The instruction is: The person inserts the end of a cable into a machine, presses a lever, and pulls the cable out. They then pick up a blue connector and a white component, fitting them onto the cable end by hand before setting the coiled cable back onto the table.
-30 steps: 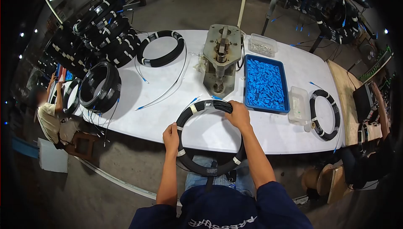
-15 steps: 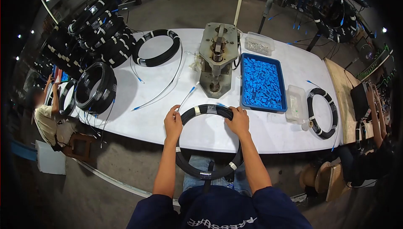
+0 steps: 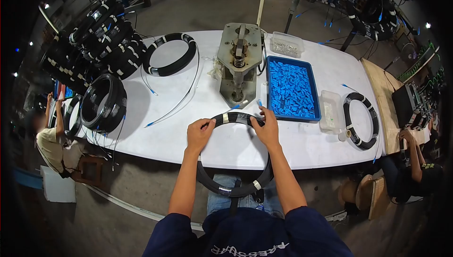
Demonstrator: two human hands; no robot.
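Note:
A coil of black cable (image 3: 234, 192), bound with white and clear tape, hangs partly over the table's front edge. My left hand (image 3: 199, 134) is closed on its upper left part. On the upper right part my right hand (image 3: 265, 127) is closed too, with a blue-tipped cable end (image 3: 260, 103) standing up at its fingertips. Another blue connector (image 3: 236, 106) lies just beyond the coil, at the base of the metal press (image 3: 239, 59).
On the white table (image 3: 170, 136) are a blue tray (image 3: 318, 111) of blue parts, two clear boxes (image 3: 287, 45), a tape roll (image 3: 344, 136) and more coils (image 3: 172, 54). Coils are stacked at the left (image 3: 104, 35). People (image 3: 51, 144) sit at both sides.
My left hand has moved from the coil's left side up to its top left. The blue-tipped end now rises by my right hand's fingers. The camera view has shifted slightly.

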